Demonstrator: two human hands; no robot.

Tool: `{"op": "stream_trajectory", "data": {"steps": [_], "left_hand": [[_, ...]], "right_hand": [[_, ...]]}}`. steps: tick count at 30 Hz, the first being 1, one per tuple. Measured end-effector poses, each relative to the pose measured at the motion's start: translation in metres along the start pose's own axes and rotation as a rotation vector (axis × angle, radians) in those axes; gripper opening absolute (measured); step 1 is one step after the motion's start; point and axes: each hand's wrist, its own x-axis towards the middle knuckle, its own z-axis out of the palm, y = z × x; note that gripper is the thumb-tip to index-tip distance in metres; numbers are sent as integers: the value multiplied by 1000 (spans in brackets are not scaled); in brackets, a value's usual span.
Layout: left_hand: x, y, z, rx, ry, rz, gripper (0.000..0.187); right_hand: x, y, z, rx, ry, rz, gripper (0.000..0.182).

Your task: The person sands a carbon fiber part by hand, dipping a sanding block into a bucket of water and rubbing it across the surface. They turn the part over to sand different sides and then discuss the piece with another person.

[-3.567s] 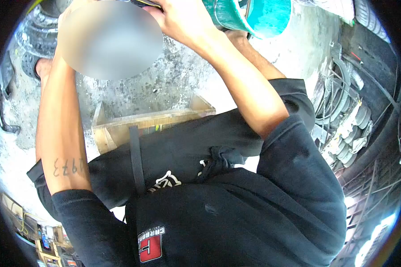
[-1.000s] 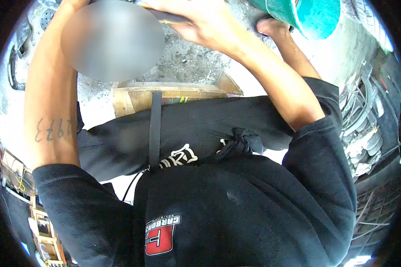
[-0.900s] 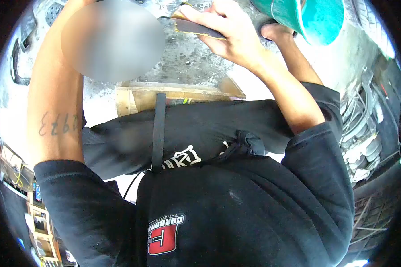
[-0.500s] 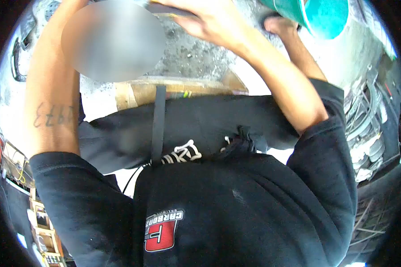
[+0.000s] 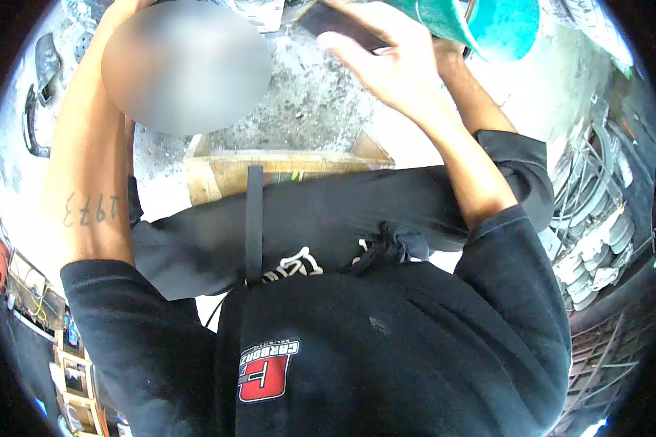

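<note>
As far as shows, dark pad (image 5: 340, 26) lies in right hand (image 5: 395, 64).

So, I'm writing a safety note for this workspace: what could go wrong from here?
The right hand, gripping a dark pad, looks close to the green bucket in this view, so a wide swing might bump it. The black strap over the trousers ends near the edge of the wooden box as seen here, and could perhaps snag.
</note>
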Motion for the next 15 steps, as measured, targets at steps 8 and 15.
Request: {"op": "stream_trajectory", "data": {"steps": [8, 15], "left_hand": [[11, 2, 17, -119, 121, 215, 80], [-34, 3, 4, -94, 49, -41, 78]], "right_hand": [[50, 10, 32, -240, 82, -261, 39], [29, 5, 39, -240, 117, -267, 35]]}}
